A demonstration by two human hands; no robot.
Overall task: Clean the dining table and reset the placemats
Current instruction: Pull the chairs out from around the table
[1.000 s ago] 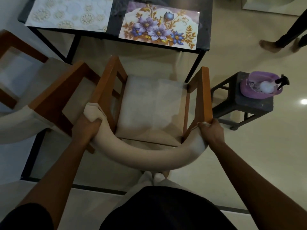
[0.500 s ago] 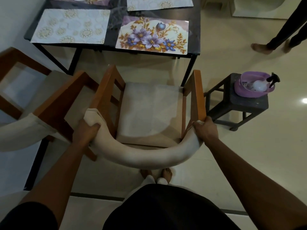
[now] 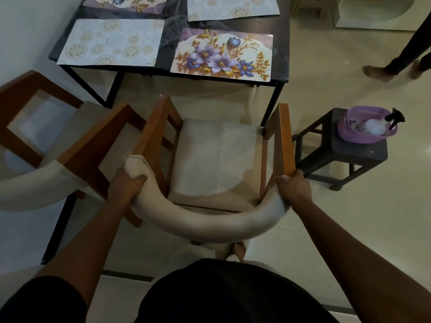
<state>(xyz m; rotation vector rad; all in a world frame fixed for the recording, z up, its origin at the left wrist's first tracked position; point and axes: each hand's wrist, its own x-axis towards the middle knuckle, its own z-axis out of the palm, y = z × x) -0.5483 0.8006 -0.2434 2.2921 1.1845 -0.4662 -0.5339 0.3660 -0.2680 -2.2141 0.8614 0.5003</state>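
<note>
Now both hands are clamped on the chair's (image 3: 217,159) padded backrest (image 3: 210,227): left hand (image 3: 127,185) curled round its left end, right hand (image 3: 295,188) round the right. Vs 1 s ago the chair has slid fwd, seat front approx. at the dining table (image 3: 282,31) edge. Four placemats lie flat on top, floral placemat (image 3: 221,57) nearest, so I'd say cleaning's done & chairs are being tucked in.

both hands (image 3: 126,186) (image 3: 294,188) gripping chair's curved backrest (image 3: 205,228), placemats (image 3: 222,55) on table (image 3: 282,43)

Black stool (image 3: 363,153) rt of chair (image 3: 217,159); purple basin (image 3: 344,129) on it, spray bottle (image 3: 375,129) inside; bystander's feet (image 3: 376,72) beyond.
</note>
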